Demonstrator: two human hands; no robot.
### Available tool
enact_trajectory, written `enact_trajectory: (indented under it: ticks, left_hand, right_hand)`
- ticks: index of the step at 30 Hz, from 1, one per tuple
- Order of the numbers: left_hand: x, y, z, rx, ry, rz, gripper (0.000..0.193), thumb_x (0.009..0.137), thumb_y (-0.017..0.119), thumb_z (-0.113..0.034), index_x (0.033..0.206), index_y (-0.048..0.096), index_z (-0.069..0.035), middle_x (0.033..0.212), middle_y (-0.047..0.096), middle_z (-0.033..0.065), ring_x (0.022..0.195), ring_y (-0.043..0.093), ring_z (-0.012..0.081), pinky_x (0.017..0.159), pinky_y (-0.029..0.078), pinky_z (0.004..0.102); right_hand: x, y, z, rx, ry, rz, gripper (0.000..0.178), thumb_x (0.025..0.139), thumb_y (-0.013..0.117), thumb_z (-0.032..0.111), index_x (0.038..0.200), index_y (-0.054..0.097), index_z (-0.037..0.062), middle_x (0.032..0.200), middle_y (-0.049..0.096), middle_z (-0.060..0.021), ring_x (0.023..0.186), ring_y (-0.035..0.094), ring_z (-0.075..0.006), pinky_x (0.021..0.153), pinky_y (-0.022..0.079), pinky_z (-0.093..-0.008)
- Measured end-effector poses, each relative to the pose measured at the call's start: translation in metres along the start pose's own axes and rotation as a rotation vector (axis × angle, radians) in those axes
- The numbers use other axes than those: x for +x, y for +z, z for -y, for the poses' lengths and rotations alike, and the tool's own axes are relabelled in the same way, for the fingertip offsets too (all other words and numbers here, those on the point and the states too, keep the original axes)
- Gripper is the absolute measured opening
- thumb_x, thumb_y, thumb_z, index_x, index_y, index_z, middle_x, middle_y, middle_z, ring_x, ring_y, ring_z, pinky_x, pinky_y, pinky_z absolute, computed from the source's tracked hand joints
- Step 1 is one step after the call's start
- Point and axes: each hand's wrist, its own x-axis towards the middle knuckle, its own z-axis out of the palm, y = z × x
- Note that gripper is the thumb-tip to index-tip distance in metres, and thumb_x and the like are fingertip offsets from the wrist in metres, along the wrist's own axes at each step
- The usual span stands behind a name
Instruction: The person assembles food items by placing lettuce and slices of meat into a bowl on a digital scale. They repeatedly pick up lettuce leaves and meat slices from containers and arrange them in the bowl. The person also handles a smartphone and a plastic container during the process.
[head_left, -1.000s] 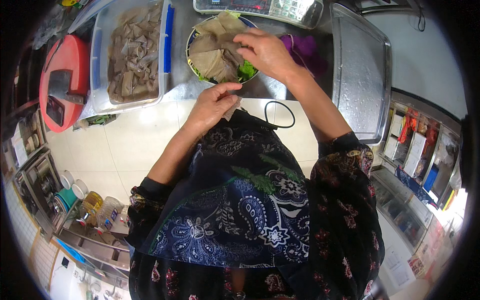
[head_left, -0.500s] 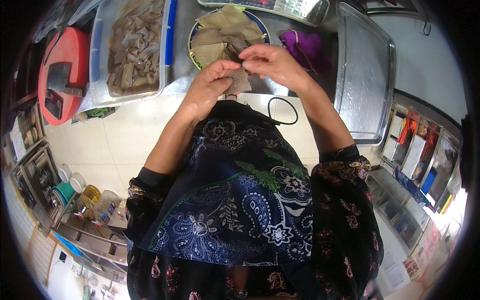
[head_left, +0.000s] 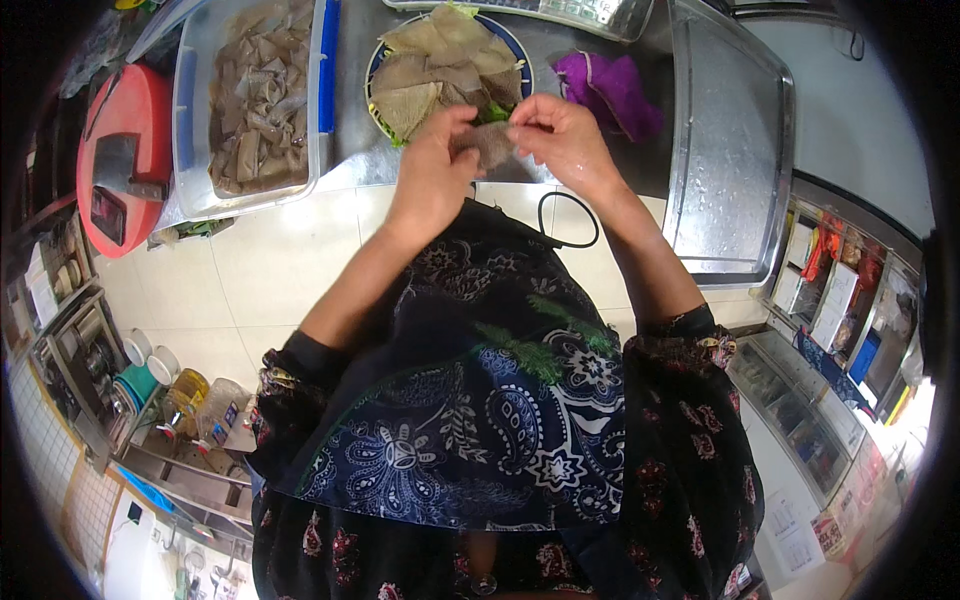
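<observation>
A textured grey-brown piece of tripe is stretched between my two hands just in front of the plate's near edge. My left hand pinches its left side between thumb and fingers. With thumb and fingertips together, my right hand holds its right edge. Behind them, a round plate with a blue rim carries overlapping flat tripe pieces. Green leaf shows under the pile, close to my right fingers.
Left of the plate stands a clear plastic tub of tripe pieces. Beyond it is a red plastic object bearing dark rectangular items. A purple cloth and a large metal tray lie to the right on the steel counter.
My left hand has shifted up and right toward the plate. The right hand has moved slightly right, now gripping the tripe's right edge, and the piece has turned and lifted. More green leaf shows.
</observation>
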Motion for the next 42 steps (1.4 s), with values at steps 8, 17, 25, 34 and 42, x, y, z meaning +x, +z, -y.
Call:
enact_trajectory:
  ticks: [8, 17, 25, 34, 42]
  left_hand:
    - [0.052, -0.009, -0.002, 0.725, 0.322, 0.018, 0.038, 0.079, 0.056, -0.002, 0.116, 0.049, -0.005, 0.094, 0.062, 0.0192, 0.088, 0.060, 0.0361, 0.076, 0.048, 0.0430]
    - [0.063, -0.006, 0.010, 0.846, 0.670, 0.017, 0.029, 0.077, 0.058, -0.003, 0.105, 0.053, -0.007, 0.093, 0.058, 0.0138, 0.086, 0.057, 0.0363, 0.073, 0.047, 0.0434]
    - [0.027, -0.016, 0.013, 0.804, 0.822, -0.212, 0.015, 0.069, 0.057, -0.003, 0.084, 0.061, -0.005, 0.084, 0.056, 0.0080, 0.079, 0.054, 0.0281, 0.071, 0.045, 0.0370]
    - [0.018, -0.014, 0.045, 0.956, 0.816, -0.124, 0.021, 0.069, 0.055, -0.009, 0.087, 0.064, -0.006, 0.087, 0.057, 0.0049, 0.080, 0.054, 0.0224, 0.072, 0.043, 0.0335]
    - [0.013, -0.009, 0.039, 0.980, 0.726, -0.128, 0.024, 0.073, 0.052, -0.011, 0.093, 0.063, -0.005, 0.089, 0.057, 0.0055, 0.083, 0.054, 0.0224, 0.074, 0.042, 0.0342]
  right_hand:
    - [0.015, 0.020, -0.022, -0.277, -0.158, -0.265, 0.017, 0.076, 0.059, 0.006, 0.091, 0.054, 0.0029, 0.081, 0.063, -0.0154, 0.075, 0.063, -0.0300, 0.068, 0.049, -0.0356]
    - [-0.003, 0.032, -0.029, -0.526, -0.262, -0.391, 0.015, 0.075, 0.060, 0.005, 0.089, 0.056, 0.0054, 0.081, 0.061, -0.0122, 0.072, 0.062, -0.0281, 0.065, 0.049, -0.0348]
    - [-0.003, 0.021, -0.033, -0.633, -0.587, -0.435, 0.014, 0.071, 0.064, 0.005, 0.085, 0.061, 0.0069, 0.088, 0.058, -0.0082, 0.079, 0.057, -0.0274, 0.068, 0.047, -0.0368]
    - [0.016, 0.017, -0.029, -0.780, -0.657, -0.247, 0.016, 0.070, 0.066, 0.005, 0.086, 0.063, 0.0067, 0.088, 0.058, -0.0058, 0.082, 0.054, -0.0269, 0.073, 0.044, -0.0358]
    - [0.014, 0.015, -0.016, -0.912, -0.565, -0.154, 0.016, 0.071, 0.065, 0.008, 0.086, 0.061, 0.0073, 0.089, 0.055, -0.0053, 0.087, 0.052, -0.0272, 0.075, 0.042, -0.0381]
